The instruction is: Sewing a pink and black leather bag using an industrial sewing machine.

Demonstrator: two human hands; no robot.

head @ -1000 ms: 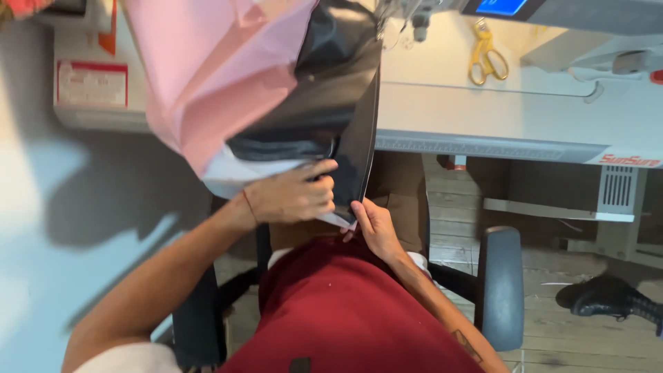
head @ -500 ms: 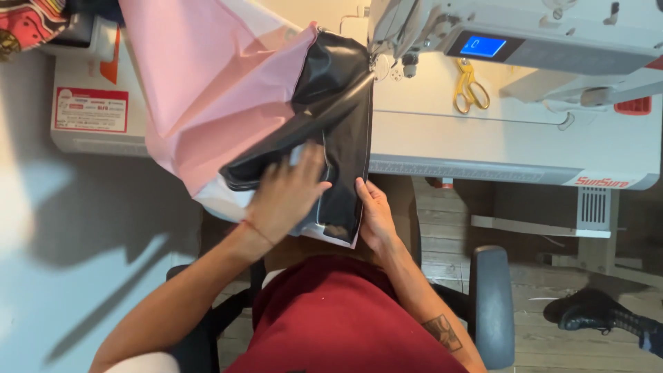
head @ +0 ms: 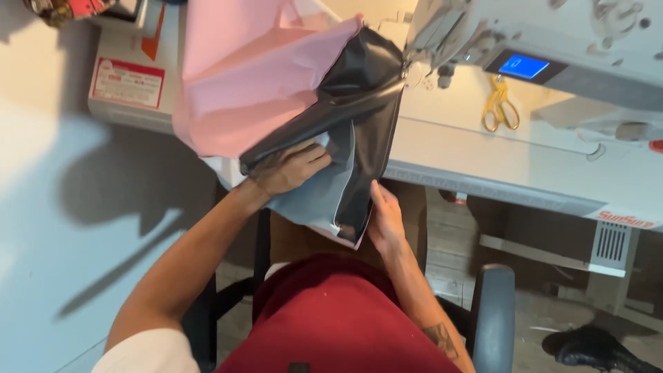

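A workpiece of black glossy material (head: 359,103) joined to pink fabric (head: 248,76) with a pale lining (head: 311,207) hangs off the front edge of the white sewing table (head: 483,159). My left hand (head: 286,167) grips the fold where black meets the pale lining. My right hand (head: 385,220) pinches the lower black edge just below the table edge. The top of the black piece reaches under the head of the white sewing machine (head: 552,41).
Yellow-handled scissors (head: 498,105) lie on the table by the machine's blue screen (head: 523,67). A white box with a red label (head: 131,79) stands at the left. A black chair armrest (head: 492,318) is at my right; a black shoe (head: 597,349) lies on the floor.
The view has tilted and closed in. My left hand slid from on top of the black piece to the fold, and my right hand shifted down along the black edge.
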